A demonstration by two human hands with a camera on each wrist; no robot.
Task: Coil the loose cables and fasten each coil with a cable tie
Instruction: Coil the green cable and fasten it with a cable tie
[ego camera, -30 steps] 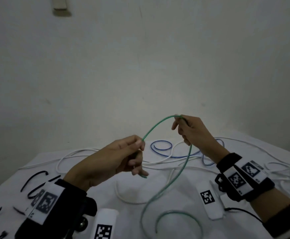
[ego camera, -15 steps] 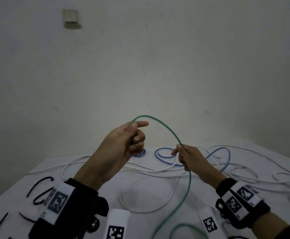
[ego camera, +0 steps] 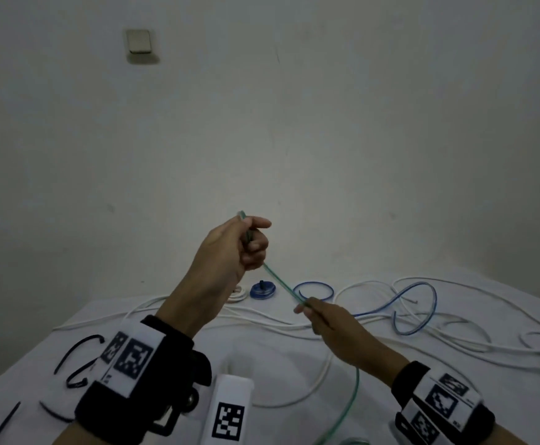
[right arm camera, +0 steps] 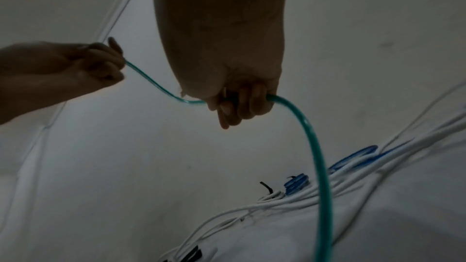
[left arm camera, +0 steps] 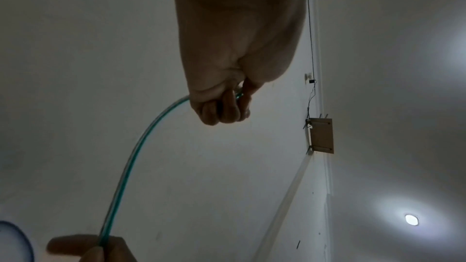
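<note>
The left hand [ego camera: 233, 248] is raised above the worktop [ego camera: 172, 319], its fingers curled tight around the green cable [ego camera: 280, 285] near the cable's end, which pokes out above the fist. From there the cable runs down in a straight, taut stretch to the right hand [ego camera: 325, 319], whose fingers are also closed around it, lower and nearer the white-covered worktop. Below the right hand the cable hangs in a curve toward the near edge. White cables [ego camera: 455, 342] and a blue cable [ego camera: 416, 309] sprawl loose across the worktop behind the hands. A small blue coil [ego camera: 263, 290] lies by the wall, and black cable ties [ego camera: 79, 361] lie at the left.
</note>
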